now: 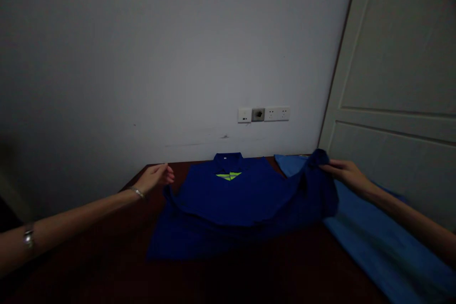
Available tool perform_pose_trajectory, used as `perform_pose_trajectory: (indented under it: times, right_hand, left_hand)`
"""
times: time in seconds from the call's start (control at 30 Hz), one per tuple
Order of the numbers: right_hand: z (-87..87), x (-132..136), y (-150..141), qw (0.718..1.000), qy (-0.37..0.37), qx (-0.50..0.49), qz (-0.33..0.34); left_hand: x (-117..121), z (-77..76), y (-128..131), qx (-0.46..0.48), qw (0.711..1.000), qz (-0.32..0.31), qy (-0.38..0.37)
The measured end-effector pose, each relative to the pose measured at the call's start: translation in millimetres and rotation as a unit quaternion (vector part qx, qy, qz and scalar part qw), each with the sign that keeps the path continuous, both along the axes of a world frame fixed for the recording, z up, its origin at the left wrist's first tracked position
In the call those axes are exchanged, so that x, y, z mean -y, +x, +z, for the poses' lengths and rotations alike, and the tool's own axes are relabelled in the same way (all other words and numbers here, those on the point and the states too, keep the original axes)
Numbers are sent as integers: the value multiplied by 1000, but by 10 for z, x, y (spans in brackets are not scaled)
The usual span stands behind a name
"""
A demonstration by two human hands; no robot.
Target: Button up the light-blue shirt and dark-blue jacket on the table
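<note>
A dark blue collared shirt (pixel 235 199) with a yellow-green patch below the collar lies on a dark wooden table (pixel 107 256), collar toward the wall. My right hand (pixel 344 171) pinches a raised fold of the shirt's right side, lifted off the table. My left hand (pixel 155 176) is at the shirt's left edge, fingers curled; whether it grips the cloth is hard to see. A bracelet sits on the left wrist.
A lighter blue cloth (pixel 374 242) lies along the table's right side under my right forearm. A grey wall with a row of sockets (pixel 263 114) stands behind the table. A pale panelled door (pixel 399 80) is at the right.
</note>
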State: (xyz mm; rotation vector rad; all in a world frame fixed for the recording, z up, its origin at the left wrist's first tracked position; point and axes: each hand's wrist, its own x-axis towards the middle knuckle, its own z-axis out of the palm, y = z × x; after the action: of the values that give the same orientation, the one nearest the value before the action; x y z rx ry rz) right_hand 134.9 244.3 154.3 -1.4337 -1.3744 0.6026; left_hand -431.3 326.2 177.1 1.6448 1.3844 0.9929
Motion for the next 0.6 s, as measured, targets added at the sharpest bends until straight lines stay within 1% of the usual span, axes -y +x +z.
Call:
perform_pose_trajectory:
  times: [0.07, 0.13, 0.17, 0.2, 0.27, 0.37, 0.43, 0.5, 0.6]
  right_hand:
    - [-6, -325, -81, 999, -28, -6, 27]
    - [-54, -575, -141, 997, -47, -5, 53]
    - [-86, -667, -157, 996, -55, -4, 66]
    - [-120, -737, -164, 995, -62, -4, 75]
    - [-182, -816, -151, 994, -79, -7, 79]
    - [-237, -818, -101, 993, -102, 4, 65]
    - [-250, -776, -75, 992, -113, 11, 52]
    - [-256, -725, -62, 991, -123, 11, 44]
    - [-277, -664, -54, 990, -133, 11, 37]
  left_hand:
    - [-143, -209, 40, -13, 994, -32, -102]
    - [-202, -440, 48, -57, 980, -82, -172]
    - [-208, -544, 38, -95, 970, -116, -189]
    - [-204, -636, 19, -141, 960, -155, -187]
    - [-181, -775, -38, -232, 933, -230, -150]
    - [-152, -879, -135, -328, 884, -329, -54]
    - [-139, -892, -180, -372, 843, -388, -2]
    - [-121, -865, -196, -410, 802, -434, 31]
    - [-56, -785, -173, -462, 758, -455, 74]
